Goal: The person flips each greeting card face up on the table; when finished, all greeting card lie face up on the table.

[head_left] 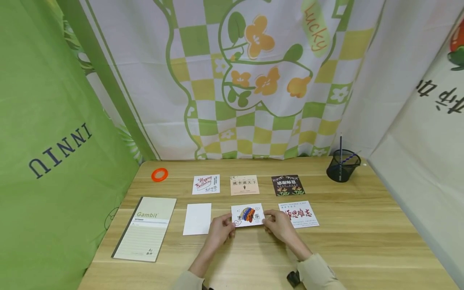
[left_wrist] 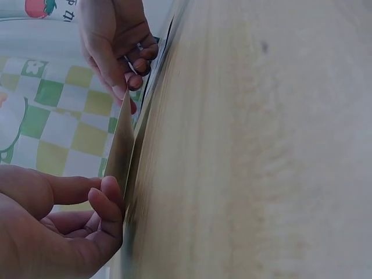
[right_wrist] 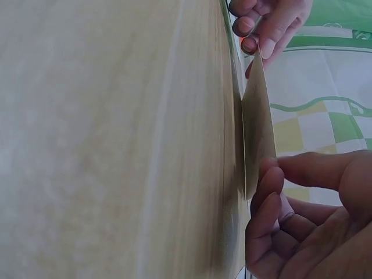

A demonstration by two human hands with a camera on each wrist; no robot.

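A white greeting card (head_left: 248,214) with a colourful drawing and Chinese lettering is held between both hands, just above the table in the head view. My left hand (head_left: 220,229) pinches its left edge between thumb and fingers. At the right edge, my right hand (head_left: 279,224) pinches it the same way. The wrist views show the card (left_wrist: 120,148) edge-on and tilted, its underside facing the wood. A blank white card (head_left: 197,218) lies beside the left hand. Partly behind the right hand lies a card with red lettering (head_left: 302,214).
Along the back lie a Happy Birthday card (head_left: 206,184), a beige card (head_left: 245,185) and a dark card (head_left: 288,185). A notebook (head_left: 145,229) lies at left, below an orange tape roll (head_left: 159,175). A black mesh pen holder (head_left: 340,167) stands at the back right of the wooden table (head_left: 362,241).
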